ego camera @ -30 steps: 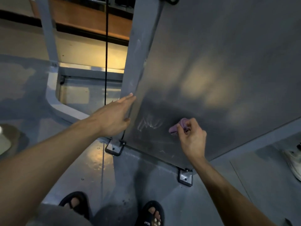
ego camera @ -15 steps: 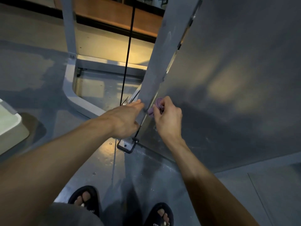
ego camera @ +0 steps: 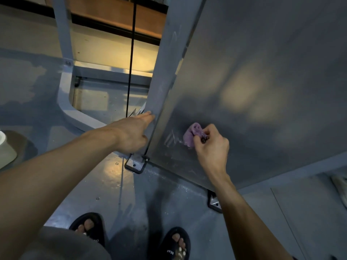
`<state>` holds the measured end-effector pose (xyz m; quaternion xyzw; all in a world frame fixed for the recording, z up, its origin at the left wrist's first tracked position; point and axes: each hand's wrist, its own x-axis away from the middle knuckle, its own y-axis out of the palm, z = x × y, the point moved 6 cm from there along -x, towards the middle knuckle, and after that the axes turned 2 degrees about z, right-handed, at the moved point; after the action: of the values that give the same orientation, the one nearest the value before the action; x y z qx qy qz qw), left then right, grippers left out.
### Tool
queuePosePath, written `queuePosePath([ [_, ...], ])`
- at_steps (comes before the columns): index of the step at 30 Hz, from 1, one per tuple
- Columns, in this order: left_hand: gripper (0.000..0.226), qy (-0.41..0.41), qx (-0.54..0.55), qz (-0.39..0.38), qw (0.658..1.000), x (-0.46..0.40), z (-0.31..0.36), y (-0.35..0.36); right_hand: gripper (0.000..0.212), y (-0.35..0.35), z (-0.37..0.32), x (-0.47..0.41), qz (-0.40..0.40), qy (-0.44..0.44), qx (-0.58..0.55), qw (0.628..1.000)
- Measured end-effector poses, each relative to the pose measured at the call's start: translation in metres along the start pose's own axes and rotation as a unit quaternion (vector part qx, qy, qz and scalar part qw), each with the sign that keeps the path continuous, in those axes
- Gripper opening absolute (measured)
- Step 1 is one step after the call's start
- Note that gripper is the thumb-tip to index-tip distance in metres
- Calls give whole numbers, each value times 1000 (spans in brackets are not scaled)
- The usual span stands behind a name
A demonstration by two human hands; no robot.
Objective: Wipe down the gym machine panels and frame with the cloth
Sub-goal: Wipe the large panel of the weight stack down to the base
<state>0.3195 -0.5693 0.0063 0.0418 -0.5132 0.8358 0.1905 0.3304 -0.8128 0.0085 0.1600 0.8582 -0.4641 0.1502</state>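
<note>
Grey panel (ego camera: pixel 244 91): right hand (ego camera: pixel 212 147) pinches purple cloth (ego camera: pixel 191 135) against it, left hand (ego camera: pixel 131 134) rests open-fingered.

You have two hands in view — the left hand (ego camera: pixel 131 134) and the right hand (ego camera: pixel 212 147). There is one purple cloth (ego camera: pixel 192 135), one large grey panel (ego camera: pixel 262 81) and one black cable (ego camera: pixel 131 59). Count two metal floor brackets (ego camera: pixel 134 165) at the panel's lower edge — and two black sandals (ego camera: pixel 90 228) on your feet.
</note>
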Motion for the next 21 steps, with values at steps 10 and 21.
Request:
queuePosePath([
  [10, 79, 41, -6, -11, 999, -1, 27, 3, 20, -71, 95, 24, 46, 95, 60, 993],
  [21, 84, 91, -20, -24, 995, -2, 69, 21, 17, -133, 171, 42, 85, 217, 73, 970],
])
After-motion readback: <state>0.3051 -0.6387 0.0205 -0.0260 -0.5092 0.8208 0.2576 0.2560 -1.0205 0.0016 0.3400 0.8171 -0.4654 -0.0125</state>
